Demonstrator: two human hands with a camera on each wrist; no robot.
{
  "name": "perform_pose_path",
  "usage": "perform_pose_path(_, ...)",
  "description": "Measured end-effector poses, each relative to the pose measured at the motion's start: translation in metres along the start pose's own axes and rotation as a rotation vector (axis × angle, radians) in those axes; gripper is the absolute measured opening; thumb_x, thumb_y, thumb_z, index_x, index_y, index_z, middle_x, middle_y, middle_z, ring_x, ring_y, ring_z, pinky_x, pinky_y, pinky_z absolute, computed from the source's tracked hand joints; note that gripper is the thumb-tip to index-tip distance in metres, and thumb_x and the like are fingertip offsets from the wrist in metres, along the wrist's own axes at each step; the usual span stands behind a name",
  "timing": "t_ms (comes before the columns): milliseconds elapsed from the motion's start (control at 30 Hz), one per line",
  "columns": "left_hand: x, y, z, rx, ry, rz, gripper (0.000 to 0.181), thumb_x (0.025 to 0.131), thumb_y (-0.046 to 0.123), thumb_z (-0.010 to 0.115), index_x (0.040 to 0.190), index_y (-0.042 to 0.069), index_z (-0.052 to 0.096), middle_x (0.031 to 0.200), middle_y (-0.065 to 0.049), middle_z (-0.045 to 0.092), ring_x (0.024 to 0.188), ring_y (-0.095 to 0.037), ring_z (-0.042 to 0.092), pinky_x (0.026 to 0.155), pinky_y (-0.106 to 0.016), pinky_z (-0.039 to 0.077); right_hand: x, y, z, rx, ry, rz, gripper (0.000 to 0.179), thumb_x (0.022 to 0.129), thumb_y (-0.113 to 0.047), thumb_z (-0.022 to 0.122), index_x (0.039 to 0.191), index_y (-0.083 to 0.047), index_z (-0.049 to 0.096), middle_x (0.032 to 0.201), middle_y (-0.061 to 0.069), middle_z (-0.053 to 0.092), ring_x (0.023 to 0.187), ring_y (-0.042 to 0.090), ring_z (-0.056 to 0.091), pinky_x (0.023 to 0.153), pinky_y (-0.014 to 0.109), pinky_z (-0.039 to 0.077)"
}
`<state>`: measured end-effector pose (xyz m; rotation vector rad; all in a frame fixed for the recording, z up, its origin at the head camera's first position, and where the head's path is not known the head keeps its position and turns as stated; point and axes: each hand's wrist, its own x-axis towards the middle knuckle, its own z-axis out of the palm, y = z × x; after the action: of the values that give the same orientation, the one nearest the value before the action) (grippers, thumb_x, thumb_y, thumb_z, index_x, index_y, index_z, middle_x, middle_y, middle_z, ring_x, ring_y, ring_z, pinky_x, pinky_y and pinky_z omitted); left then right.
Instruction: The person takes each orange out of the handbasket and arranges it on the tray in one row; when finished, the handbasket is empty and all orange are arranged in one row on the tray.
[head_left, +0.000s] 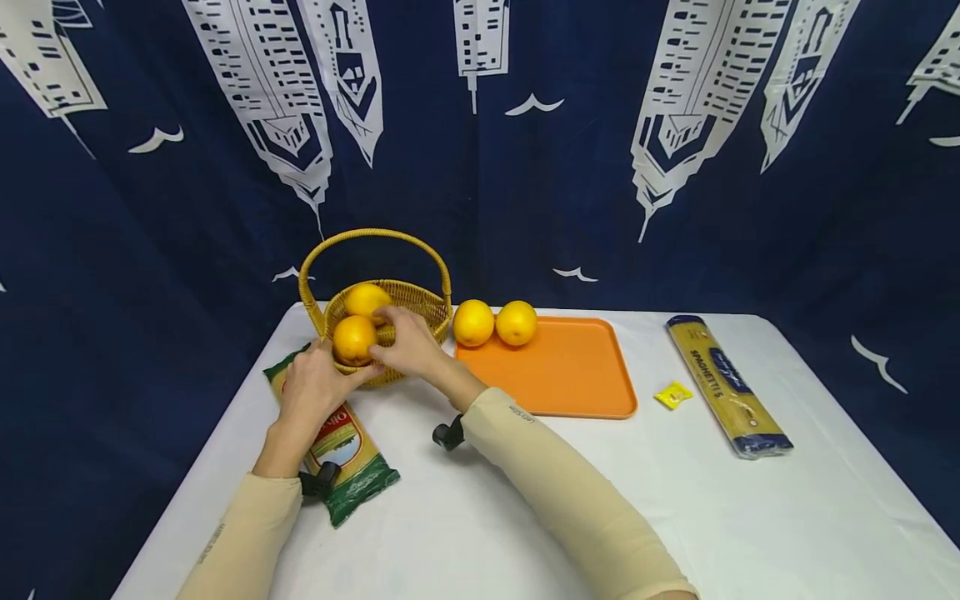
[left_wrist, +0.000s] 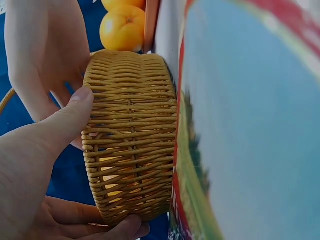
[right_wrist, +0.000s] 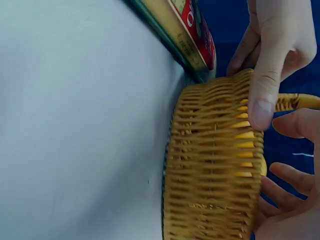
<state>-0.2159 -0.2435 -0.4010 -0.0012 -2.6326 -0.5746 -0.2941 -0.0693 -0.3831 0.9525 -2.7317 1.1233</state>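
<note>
A wicker basket [head_left: 416, 302] with a tall arched handle stands at the back left, holding two oranges, one nearer [head_left: 355, 342] and one behind it [head_left: 365, 298]. My left hand [head_left: 311, 385] grips the basket's near left side, thumb along the rim and fingers curled round the wall [left_wrist: 132, 135]. Over the basket's right side reaches my right hand [head_left: 411, 343], its thumb and fingers spread apart beside the nearer orange. In the right wrist view, those fingers [right_wrist: 287, 182] stand loosely parted above the rim, with a sliver of orange showing behind the weave.
A green-ended pasta bag [head_left: 363, 475] lies under my left forearm, close to the basket. Right of the basket, two more oranges [head_left: 473, 323] [head_left: 517, 323] sit at an orange tray's [head_left: 562, 375] back left. Farther right lie a small yellow packet [head_left: 673, 395] and a spaghetti pack [head_left: 723, 383].
</note>
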Motion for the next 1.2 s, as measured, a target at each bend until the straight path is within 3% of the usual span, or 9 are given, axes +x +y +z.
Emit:
perform_pose_path(167,0.003,0.008,0.010,0.001,-0.039,-0.004,0.093,0.075,0.058,0.092,0.118,-0.020,0.063,0.096,-0.033,0.066,0.085,-0.051,0.070,0.073,-0.058,0.060,0.007,0.005,0.005,-0.050,-0.015,0.055,0.060,0.094,-0.028,0.075,0.147,-0.007,0.057,0.142,0.008,0.065,0.127,0.023,0.062,0.110,0.034,0.051)
perform_pose_path(300,0.005,0.014,0.014,-0.011,-0.070,-0.014,0.093,0.075,0.058,0.092,0.120,-0.018,0.063,0.101,-0.033,0.067,0.088,-0.050,0.070,0.077,-0.057,0.061,0.011,0.008,0.004,-0.081,-0.084,0.087,0.066,0.095,-0.033,0.075,0.152,-0.008,0.053,0.146,0.008,0.063,0.124,0.022,0.063,0.107,0.036,0.053)
perform_pose_path(433,0.004,0.011,0.009,-0.005,-0.059,-0.020,0.093,0.074,0.059,0.092,0.118,-0.018,0.063,0.096,-0.031,0.066,0.085,-0.050,0.070,0.074,-0.057,0.060,0.021,0.004,0.008,-0.089,-0.126,0.092,0.071,0.095,-0.038,0.077,0.154,-0.009,0.050,0.145,0.008,0.064,0.121,0.023,0.064,0.105,0.038,0.054)
perform_pose_path(600,0.002,0.004,0.000,0.012,-0.053,-0.026,0.090,0.074,0.059,0.092,0.113,-0.017,0.065,0.085,-0.025,0.060,0.076,-0.047,0.067,0.066,-0.053,0.058,0.032,-0.005,0.016,-0.109,-0.144,0.067,0.071,0.093,-0.046,0.079,0.150,-0.010,0.055,0.136,0.006,0.067,0.116,0.020,0.063,0.099,0.031,0.054)
perform_pose_path(800,-0.001,0.000,-0.006,0.005,-0.071,-0.058,0.082,0.077,0.055,0.091,0.111,-0.015,0.064,0.091,-0.026,0.063,0.081,-0.047,0.067,0.071,-0.054,0.056,0.037,-0.011,0.024,-0.077,-0.202,0.047,0.073,0.089,-0.046,0.083,0.148,-0.013,0.056,0.130,0.004,0.069,0.112,0.021,0.060,0.093,0.028,0.053)
perform_pose_path(1000,-0.001,0.000,-0.004,-0.009,-0.077,-0.053,0.077,0.079,0.054,0.090,0.109,-0.013,0.064,0.093,-0.027,0.064,0.081,-0.045,0.067,0.073,-0.054,0.057,0.035,-0.010,0.027,-0.074,-0.155,0.102,0.073,0.087,-0.043,0.086,0.147,-0.013,0.057,0.130,0.005,0.068,0.116,0.023,0.058,0.093,0.030,0.054)
perform_pose_path(1200,0.000,0.000,-0.004,0.002,-0.063,-0.052,0.086,0.077,0.056,0.091,0.114,-0.016,0.064,0.090,-0.027,0.062,0.079,-0.045,0.066,0.068,-0.052,0.055,0.030,-0.010,0.018,-0.036,-0.091,0.076,0.073,0.086,-0.042,0.084,0.146,-0.011,0.057,0.128,0.006,0.069,0.109,0.021,0.062,0.090,0.029,0.054)
